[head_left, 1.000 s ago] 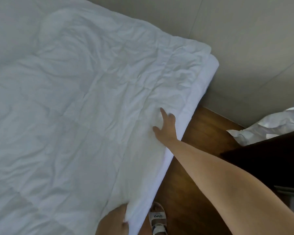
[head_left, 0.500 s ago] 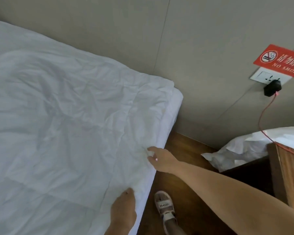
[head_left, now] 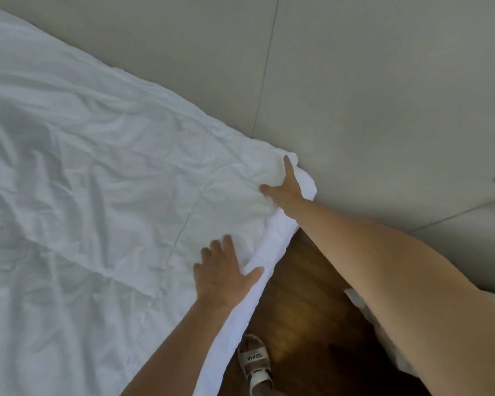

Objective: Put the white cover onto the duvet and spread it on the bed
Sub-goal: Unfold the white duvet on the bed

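**Duvet on bed, corner being set**

Item: white duvet (head_left: 103, 195), quilted and creased, lying flat over the bed (head_left: 272, 247) across the left and centre of the frame. Whether the cover is on cannot be told; no separate cover is visible.
Left hand (head_left: 223, 275): lower centre, fingers straight, palm pressing the duvet near its edge.
Right hand (head_left: 283, 187): centre right, at the corner by the wall (head_left: 355, 81), fingers extended; grip open, resting on fabric.
Progress, as judged: spreading looks largely done; corner alignment and smoothing of creases remain.
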Demonstrator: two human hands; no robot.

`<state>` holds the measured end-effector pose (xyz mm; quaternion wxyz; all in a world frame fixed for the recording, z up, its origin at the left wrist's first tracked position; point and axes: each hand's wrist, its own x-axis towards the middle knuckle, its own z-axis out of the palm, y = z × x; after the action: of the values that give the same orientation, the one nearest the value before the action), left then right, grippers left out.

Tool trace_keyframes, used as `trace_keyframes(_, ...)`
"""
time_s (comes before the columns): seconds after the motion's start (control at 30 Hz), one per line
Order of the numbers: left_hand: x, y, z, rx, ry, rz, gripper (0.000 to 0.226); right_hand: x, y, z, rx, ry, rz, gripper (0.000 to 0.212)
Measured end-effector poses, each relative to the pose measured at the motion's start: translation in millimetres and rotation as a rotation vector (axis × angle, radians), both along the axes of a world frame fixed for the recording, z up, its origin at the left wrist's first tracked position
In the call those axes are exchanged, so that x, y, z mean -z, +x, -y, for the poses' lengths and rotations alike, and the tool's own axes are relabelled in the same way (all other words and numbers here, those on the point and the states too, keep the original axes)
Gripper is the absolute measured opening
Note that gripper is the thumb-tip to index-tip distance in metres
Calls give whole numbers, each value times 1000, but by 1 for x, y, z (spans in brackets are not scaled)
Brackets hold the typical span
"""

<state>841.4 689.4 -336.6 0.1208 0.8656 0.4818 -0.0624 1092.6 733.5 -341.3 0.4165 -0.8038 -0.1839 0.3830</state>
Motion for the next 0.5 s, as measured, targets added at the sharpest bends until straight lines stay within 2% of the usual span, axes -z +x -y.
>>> trace_keyframes(0.07, 8, 45, -28, 21, -39, -87, 73, 3, 9, 0, -176, -95, 72, 88)
trace_keyframes(0.13, 13, 62, -46, 76, -176, -155, 49, 9, 14, 1, -331, -129, 254, 73)
trace_keyframes(0.17, 13, 63, -52, 76, -227, -129, 42, 12, 16, 3, -408, -127, 367, 67)
trace_keyframes(0.23, 18, 64, -55, 104, -288, 5, 40, 14, 28, 11, -496, -136, 527, 61)
trace_keyframes(0.3, 20, 76, -41, 204, -328, 82, 46, 14, 50, 25, -509, -161, 605, 58)
trace_keyframes(0.4, 29, 91, -11, 263, -344, 80, 47, 26, 75, 52, -535, -308, 648, 57)
trace_keyframes(0.5, 41, 94, -6, 259, -357, 90, 43, 42, 72, 56, -480, -383, 613, 62)
